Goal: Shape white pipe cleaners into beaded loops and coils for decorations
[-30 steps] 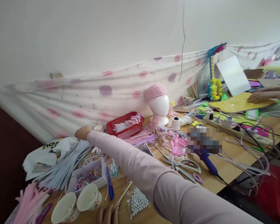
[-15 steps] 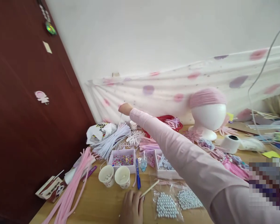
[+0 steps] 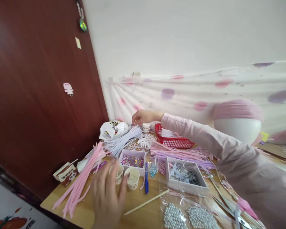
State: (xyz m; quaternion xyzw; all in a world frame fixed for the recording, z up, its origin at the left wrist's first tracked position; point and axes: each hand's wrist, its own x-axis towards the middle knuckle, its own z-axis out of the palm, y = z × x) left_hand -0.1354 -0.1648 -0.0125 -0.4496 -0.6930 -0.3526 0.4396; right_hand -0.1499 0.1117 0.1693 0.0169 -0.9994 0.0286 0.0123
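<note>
My right hand (image 3: 143,117) reaches far across the table, fingers pinched together at the upper tips of a bundle of pale white pipe cleaners (image 3: 124,140). How many strands it grips is hidden. My left hand (image 3: 108,192), slightly blurred, hovers over the near table edge with its fingers spread and nothing in them. It partly covers one paper cup (image 3: 119,173); a second paper cup (image 3: 132,178) stands beside its thumb. A thin pale stick (image 3: 146,202) lies on the table to its right. Pink pipe cleaners (image 3: 82,181) lie to its left.
A box of colourful beads (image 3: 132,160), a blue pen (image 3: 146,181) and a box of bows (image 3: 186,178) fill the middle. Bagged pearl beads (image 3: 173,216) and scissors (image 3: 231,211) lie in front. Behind stand a red basket (image 3: 173,142) and a foam head (image 3: 238,127).
My right hand has come down from above the white bundle to its tips. My left hand has left the pale stick and moved left, opening its fingers. The view has turned left.
</note>
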